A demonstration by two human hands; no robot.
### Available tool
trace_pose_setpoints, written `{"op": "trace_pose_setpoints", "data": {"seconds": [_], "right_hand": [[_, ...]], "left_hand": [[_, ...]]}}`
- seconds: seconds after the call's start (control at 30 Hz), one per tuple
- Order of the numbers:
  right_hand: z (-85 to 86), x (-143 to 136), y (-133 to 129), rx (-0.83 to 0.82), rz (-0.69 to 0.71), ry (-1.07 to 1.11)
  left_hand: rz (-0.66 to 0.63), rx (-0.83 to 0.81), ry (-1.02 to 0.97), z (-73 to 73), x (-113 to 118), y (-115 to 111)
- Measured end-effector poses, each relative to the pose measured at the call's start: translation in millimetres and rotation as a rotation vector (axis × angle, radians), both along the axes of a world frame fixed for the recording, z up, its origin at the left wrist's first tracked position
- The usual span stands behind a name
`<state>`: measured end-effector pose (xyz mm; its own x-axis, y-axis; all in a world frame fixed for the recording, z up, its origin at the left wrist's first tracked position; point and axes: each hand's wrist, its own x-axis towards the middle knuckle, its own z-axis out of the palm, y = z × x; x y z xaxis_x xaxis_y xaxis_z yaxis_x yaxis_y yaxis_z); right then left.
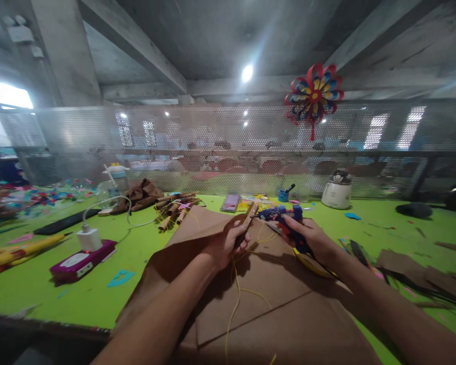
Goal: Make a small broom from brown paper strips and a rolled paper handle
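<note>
Left hand [231, 246] grips a brown paper roll [251, 215]; right hand [307, 235] is wrapped around a blue glue gun [283, 212]. Hands apart. On my remote feed, the gun's tip sits right by the roll, contact unclear. I see both held above a large brown paper sheet [258, 329], yellow string [233, 299] trailing over it below the left hand. Farther left on the green table [135, 253]: a pile of brown rolls [175, 210], then a magenta power strip [81, 261] with a white plug [89, 238]. Beyond the right hand, I get a white jug [336, 191].
</note>
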<state>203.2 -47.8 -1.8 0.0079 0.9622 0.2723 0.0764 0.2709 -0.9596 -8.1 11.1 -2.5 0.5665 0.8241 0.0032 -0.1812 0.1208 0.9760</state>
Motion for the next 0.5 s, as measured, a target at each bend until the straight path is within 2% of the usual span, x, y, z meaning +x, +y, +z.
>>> {"op": "trace_pose_setpoints", "data": {"seconds": [0.2, 0.5], "right_hand": [[-5.5, 10, 8, 0.033, -0.042, -0.002], [-1.1, 13, 7, 0.028, -0.105, 0.038]], "left_hand": [[-0.009, 0.03, 0.023, 0.9, 0, -1], [-0.018, 0.047, 0.037, 1.6, 0, -1]]}}
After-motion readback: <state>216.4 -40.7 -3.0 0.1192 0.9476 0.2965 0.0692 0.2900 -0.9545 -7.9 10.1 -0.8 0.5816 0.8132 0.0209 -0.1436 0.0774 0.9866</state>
